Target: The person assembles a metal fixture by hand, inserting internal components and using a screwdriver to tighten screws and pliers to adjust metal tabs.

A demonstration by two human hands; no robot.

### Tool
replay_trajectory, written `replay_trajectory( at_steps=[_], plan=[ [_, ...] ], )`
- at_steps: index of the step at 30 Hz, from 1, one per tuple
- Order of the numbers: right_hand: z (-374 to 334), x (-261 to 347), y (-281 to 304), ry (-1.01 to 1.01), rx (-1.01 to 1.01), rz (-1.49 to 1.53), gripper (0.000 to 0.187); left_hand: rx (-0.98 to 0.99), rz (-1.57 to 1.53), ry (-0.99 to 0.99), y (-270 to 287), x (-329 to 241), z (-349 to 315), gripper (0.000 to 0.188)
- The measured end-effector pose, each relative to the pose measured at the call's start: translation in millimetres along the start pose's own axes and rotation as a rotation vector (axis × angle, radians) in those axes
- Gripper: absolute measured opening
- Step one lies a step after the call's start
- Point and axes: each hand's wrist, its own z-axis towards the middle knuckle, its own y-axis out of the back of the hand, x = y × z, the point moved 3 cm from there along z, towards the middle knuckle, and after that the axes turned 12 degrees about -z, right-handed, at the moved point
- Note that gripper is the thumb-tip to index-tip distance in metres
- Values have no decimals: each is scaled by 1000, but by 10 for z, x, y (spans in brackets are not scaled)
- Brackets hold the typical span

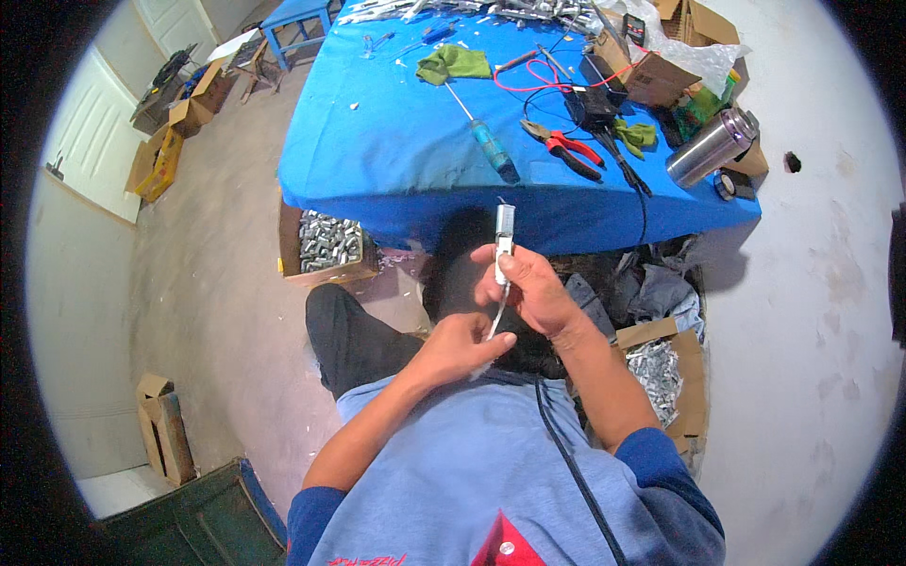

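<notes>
Upright in front of my lap is a slim white-and-silver part (505, 226) with a ridged metal-looking upper end and a thin wire at its tip. Its exact kind cannot be made out. My right hand (540, 291) is closed around its white lower half, thumb on top. From there a thin pale strip (500, 313) runs down to my left hand (458, 349), whose closed fingers pinch it. Part of the strip is hidden by the left fingers. Just beyond, on the blue-covered table (377, 151), lie a screwdriver (491, 148) and red-and-black-handled pliers (566, 151).
Farther back are green cloths (453, 64), a black device with cables (593, 106), a steel flask (710, 149) and a heap of silvery parts (491, 9). Below stand cardboard boxes of metal pieces (328, 241) at left and silvery pieces (653, 377) at right.
</notes>
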Motion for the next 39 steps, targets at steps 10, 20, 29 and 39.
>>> replay_trajectory(
  at_steps=[10, 20, 29, 39],
  plan=[
    [-101, 231, 159, -391, 403, -437, 35, 14, -645, -57, 421, 252, 16, 52],
    [-61, 426, -108, -48, 641, -1567, 35, 76, -59, -70, 297, 182, -15, 52],
    [-145, 155, -211, -103, 876, -1779, 35, 193, 433, -131, 34, 123, -88, 41],
    [-194, 166, -295, 119, 655, -1621, 35, -19, 319, -192, 69, 54, -103, 27]
  ],
)
